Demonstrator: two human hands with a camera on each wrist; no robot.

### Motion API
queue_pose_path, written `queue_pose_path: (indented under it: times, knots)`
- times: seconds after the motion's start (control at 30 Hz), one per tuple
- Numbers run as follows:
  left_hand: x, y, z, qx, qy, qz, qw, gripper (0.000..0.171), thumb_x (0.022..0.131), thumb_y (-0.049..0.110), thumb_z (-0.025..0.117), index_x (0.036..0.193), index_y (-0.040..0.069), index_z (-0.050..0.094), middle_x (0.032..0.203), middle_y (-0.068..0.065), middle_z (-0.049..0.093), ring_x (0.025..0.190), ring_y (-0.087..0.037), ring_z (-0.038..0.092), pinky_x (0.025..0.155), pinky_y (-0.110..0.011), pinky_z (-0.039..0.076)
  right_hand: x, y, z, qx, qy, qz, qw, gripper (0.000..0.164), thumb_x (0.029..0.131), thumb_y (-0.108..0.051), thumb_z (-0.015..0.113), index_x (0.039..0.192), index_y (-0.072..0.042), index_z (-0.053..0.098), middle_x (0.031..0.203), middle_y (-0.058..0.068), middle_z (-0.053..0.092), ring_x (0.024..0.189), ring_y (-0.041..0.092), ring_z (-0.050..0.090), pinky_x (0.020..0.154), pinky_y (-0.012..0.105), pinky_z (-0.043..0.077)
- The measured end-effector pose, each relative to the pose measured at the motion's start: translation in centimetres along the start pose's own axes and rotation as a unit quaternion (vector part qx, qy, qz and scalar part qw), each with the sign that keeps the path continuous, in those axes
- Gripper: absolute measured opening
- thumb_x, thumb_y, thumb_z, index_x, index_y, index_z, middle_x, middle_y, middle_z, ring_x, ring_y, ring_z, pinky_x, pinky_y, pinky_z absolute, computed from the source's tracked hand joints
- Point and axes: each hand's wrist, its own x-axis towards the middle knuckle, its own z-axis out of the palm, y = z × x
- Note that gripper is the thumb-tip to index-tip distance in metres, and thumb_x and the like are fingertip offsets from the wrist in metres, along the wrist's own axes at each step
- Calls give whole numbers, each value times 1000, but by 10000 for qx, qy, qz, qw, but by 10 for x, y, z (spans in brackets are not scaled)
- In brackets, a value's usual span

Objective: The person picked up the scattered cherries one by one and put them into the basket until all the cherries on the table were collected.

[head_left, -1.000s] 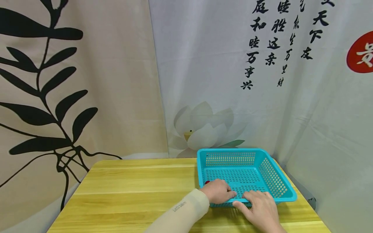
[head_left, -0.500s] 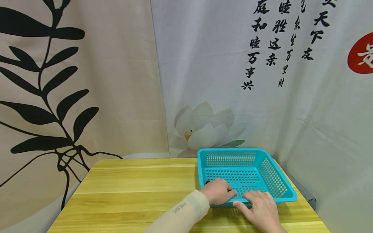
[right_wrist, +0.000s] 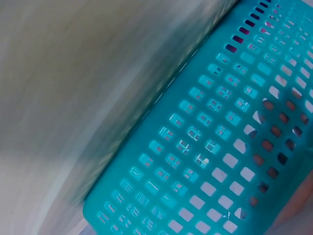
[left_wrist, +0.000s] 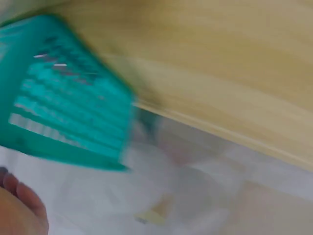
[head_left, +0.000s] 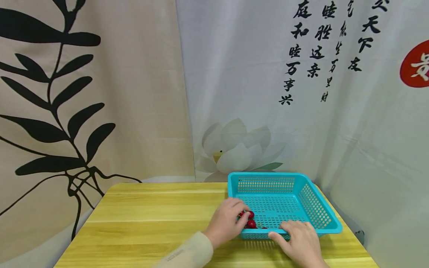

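In the head view, a blue-green plastic basket (head_left: 264, 179) stands on the right of the table. Several shiny red cherries (head_left: 251, 224) lie in its near left corner. My left hand (head_left: 228, 219) hovers over the basket's left edge beside them, thumb and fingers apart, with red showing in the gap. At the near rim, my right hand (head_left: 298, 240) grips the basket, thumb outside and fingers over the edge. The left wrist view catches only blurred left fingers (left_wrist: 30, 198) below the basket's side. Through the right wrist view's perforated wall (right_wrist: 195, 127), some dark red shows.
The wooden table (head_left: 151, 223) extends left of the basket. Behind it hangs a pale curtain (head_left: 140, 93) printed with leaves, a flower and writing. The basket's right side lies close to the table's right edge.
My left hand has drawn back and left from inside the basket's near left corner, uncovering the cherries. My right hand keeps its hold on the rim.
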Motion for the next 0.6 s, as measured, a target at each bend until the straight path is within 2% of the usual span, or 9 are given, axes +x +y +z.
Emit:
queue_pose_path:
  times: [0.07, 0.13, 0.2, 0.3, 0.43, 0.53, 0.6]
  knots:
    - [-23, -21, -17, 208, 211, -161, 9994, 9, 93, 15, 81, 99, 18, 76, 103, 7, 75, 100, -12, 69, 95, -31, 59, 1, -1, 0, -1, -132, 81, 9999, 39, 82, -63, 84, 87, -25, 77, 84, -12, 74, 75, 13, 68, 69, 31, 44]
    - [-49, -43, -36, 499, 192, -539, 9971, 11, 92, 16, 82, 99, 19, 75, 106, 7, 75, 103, -13, 69, 95, -35, 60, 3, -1, -1, -1, -240, 166, 9996, 39, 83, -63, 83, 89, -25, 78, 86, -12, 75, 78, 14, 69, 71, 33, 46]
    - [-77, -65, -56, 841, 112, -1040, 9909, 11, 91, 17, 82, 98, 21, 75, 106, 7, 75, 105, -14, 69, 98, -39, 59, 3, -1, -2, 13, -334, 240, 9992, 39, 85, -62, 82, 90, -24, 79, 87, -10, 75, 80, 14, 70, 73, 35, 48]
    - [-115, -93, -87, 1214, 47, -1728, 9774, 12, 89, 16, 84, 95, 22, 76, 105, 7, 75, 104, -16, 68, 97, -44, 58, 3, 2, -5, 15, -514, 324, 9982, 40, 87, -62, 80, 94, -23, 80, 93, -8, 77, 86, 17, 72, 78, 39, 51]
    - [-151, -112, -128, 1439, 33, -2466, 9584, 12, 89, 12, 85, 93, 20, 76, 104, 0, 75, 102, -23, 68, 93, -50, 57, 4, 7, -11, 86, -951, 492, 9942, 41, 91, -64, 76, 98, -24, 79, 100, -7, 78, 94, 20, 72, 87, 46, 53]
    - [-170, -118, -155, 1510, -115, -2850, 9465, 10, 90, 13, 84, 93, 18, 76, 106, -5, 75, 103, -28, 69, 91, -55, 57, 5, 9, -17, 311, -1364, 670, 9879, 40, 93, -63, 74, 105, -26, 80, 107, -8, 79, 102, 22, 73, 94, 52, 54]
    - [-180, -122, -171, 1536, -248, -3028, 9403, 9, 91, 14, 84, 97, 16, 77, 109, -7, 75, 105, -33, 69, 92, -58, 57, 7, 11, -24, 623, -1728, 776, 9799, 42, 96, -62, 72, 114, -25, 79, 115, -8, 79, 108, 24, 74, 98, 54, 55]
